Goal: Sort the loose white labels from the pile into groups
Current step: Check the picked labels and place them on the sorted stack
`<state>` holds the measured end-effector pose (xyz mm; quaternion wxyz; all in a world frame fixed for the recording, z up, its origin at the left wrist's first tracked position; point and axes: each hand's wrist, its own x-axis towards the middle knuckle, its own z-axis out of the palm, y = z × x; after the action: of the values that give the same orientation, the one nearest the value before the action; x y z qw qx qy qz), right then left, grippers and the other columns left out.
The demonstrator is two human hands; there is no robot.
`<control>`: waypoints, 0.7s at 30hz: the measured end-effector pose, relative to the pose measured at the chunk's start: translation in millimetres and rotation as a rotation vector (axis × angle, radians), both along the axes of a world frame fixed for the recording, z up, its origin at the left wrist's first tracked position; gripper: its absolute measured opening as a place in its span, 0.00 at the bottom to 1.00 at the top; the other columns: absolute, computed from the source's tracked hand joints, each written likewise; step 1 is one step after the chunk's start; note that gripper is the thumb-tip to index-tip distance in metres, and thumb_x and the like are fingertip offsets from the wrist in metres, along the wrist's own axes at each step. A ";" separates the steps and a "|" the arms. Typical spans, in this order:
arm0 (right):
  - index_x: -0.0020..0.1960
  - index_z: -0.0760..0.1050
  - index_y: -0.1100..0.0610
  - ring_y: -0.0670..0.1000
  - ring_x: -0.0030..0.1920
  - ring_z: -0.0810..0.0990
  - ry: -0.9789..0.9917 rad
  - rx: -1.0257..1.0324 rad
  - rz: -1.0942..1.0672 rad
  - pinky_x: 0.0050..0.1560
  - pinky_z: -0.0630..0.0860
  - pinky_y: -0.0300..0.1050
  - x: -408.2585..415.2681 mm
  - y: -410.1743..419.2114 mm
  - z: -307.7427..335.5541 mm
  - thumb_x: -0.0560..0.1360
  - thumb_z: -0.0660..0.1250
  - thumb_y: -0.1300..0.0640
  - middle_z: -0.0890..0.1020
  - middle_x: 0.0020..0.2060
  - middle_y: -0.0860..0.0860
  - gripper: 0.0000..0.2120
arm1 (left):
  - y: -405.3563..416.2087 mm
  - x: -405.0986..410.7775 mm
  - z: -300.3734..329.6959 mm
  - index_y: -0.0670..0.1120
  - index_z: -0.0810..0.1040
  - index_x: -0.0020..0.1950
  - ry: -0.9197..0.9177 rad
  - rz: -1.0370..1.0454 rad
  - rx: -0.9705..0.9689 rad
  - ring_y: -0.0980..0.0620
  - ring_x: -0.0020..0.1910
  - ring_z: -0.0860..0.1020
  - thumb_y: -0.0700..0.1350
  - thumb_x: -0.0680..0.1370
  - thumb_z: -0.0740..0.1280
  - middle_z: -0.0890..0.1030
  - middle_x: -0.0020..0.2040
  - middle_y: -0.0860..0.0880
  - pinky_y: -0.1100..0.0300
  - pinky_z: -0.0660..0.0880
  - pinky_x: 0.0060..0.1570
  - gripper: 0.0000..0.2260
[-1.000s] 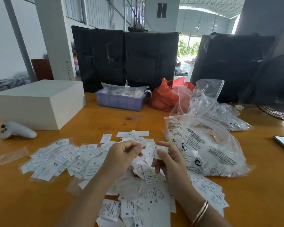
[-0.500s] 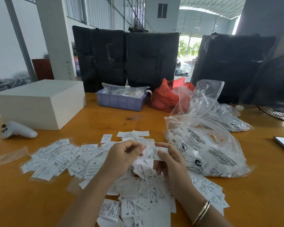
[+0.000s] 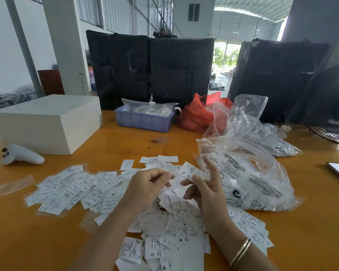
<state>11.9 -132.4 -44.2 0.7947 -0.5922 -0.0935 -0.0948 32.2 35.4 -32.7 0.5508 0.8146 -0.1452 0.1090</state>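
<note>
Loose white labels (image 3: 176, 229) lie heaped on the orange table (image 3: 125, 141) under and in front of my hands. To the left, a spread group of labels (image 3: 74, 190) shows sizes such as M, XL and XXL. Another small group of labels (image 3: 250, 227) lies at the right. My right hand (image 3: 205, 188) pinches one label marked XL (image 3: 191, 170) between thumb and fingers, its index finger pointing up. My left hand (image 3: 147, 187) is curled just left of it, fingertips pinching a white label edge (image 3: 169, 183) above the pile.
A printed clear plastic bag (image 3: 249, 178) lies right of my hands, with more clear bags (image 3: 243, 116) and a red bag (image 3: 196, 116) behind. A blue tray (image 3: 143, 120), a white box (image 3: 47, 122), a white controller (image 3: 20, 155) and a fan (image 3: 333, 118) ring the table.
My right hand has lifted the XL label up and to the right, away from my left hand, and its index finger has straightened. My left hand has barely moved.
</note>
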 end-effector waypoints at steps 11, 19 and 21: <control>0.45 0.80 0.52 0.50 0.28 0.75 -0.161 -0.333 -0.200 0.31 0.74 0.45 -2.7 6.5 -4.8 0.79 0.60 0.61 0.80 0.32 0.51 0.12 | -2.2 -5.1 -1.0 0.51 0.81 0.58 -0.332 0.026 0.247 0.60 0.43 0.77 0.62 0.75 0.55 0.82 0.40 0.57 0.63 0.76 0.41 0.23; 0.63 0.68 0.49 0.49 0.27 0.73 -0.051 -0.135 -0.050 0.29 0.72 0.37 -5.0 1.8 -0.9 0.80 0.57 0.62 0.78 0.29 0.52 0.14 | -2.3 -6.6 5.7 0.48 0.77 0.63 -0.427 0.030 0.313 0.57 0.34 0.71 0.52 0.77 0.59 0.74 0.34 0.51 0.63 0.69 0.33 0.17; 0.60 0.71 0.52 0.49 0.26 0.72 -0.043 -0.141 -0.021 0.28 0.71 0.36 -5.4 1.7 -0.9 0.80 0.58 0.62 0.77 0.28 0.52 0.11 | -2.9 -7.6 7.1 0.48 0.76 0.63 -0.423 0.023 0.301 0.56 0.34 0.71 0.51 0.77 0.59 0.74 0.35 0.50 0.63 0.69 0.33 0.17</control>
<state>6.6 -130.7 -45.1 0.7479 -0.6453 -0.1110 -0.1090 24.6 32.5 -25.6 0.3797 0.8480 -0.2625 0.2603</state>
